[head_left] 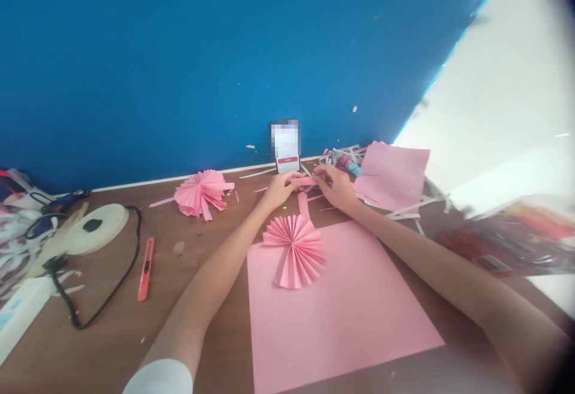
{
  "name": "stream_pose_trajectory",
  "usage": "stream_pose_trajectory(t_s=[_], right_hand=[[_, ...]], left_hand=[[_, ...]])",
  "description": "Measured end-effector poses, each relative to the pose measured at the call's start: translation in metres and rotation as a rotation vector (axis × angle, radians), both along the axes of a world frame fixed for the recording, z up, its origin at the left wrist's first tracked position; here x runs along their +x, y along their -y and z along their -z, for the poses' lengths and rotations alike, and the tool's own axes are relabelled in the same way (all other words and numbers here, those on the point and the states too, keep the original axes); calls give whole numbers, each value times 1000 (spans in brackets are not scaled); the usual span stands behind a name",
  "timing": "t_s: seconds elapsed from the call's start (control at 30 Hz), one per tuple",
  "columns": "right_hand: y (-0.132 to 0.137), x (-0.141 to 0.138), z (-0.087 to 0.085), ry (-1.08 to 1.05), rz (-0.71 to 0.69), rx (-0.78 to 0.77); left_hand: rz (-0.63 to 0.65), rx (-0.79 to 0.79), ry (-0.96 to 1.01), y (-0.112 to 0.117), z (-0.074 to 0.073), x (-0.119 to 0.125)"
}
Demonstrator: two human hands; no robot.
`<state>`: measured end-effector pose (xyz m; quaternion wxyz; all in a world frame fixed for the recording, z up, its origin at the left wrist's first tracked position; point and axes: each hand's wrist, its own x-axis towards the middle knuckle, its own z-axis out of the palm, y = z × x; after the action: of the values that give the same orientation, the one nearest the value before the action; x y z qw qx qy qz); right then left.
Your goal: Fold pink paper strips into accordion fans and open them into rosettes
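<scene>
My left hand (279, 188) and my right hand (336, 187) meet at the far side of the brown table, fingers pinched on a small folded pink paper strip (304, 183). A tail of the strip (304, 205) hangs toward me. Just below it a pleated pink paper fan (294, 249) lies on a large flat pink sheet (341, 310). A second pleated pink fan (201, 193) lies to the left of my left hand.
A phone (286, 146) leans on the blue wall. Loose pink sheets (393, 175), paper scraps and a glue bottle (349, 164) lie at the right. An orange cutter (146, 268), a tape roll (96, 227), a black cable (112, 289) and a white power strip (20, 313) sit at the left.
</scene>
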<state>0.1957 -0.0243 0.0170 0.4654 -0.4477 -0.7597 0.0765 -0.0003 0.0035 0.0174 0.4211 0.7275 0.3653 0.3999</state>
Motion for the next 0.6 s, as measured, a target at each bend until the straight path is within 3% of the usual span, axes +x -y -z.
stream_pose_trajectory(t_s=[0.1, 0.23, 0.43, 0.6], right_hand=[[2, 1, 0, 13, -6, 19], [1, 2, 2, 125, 22, 58], [0, -5, -2, 547, 37, 98], [8, -10, -7, 609, 116, 15]], left_hand=[[-97, 88, -35, 2, -3, -1], [-131, 57, -12, 4, -2, -2], [-31, 116, -95, 5, -2, -2], [13, 167, -137, 5, -4, -1]])
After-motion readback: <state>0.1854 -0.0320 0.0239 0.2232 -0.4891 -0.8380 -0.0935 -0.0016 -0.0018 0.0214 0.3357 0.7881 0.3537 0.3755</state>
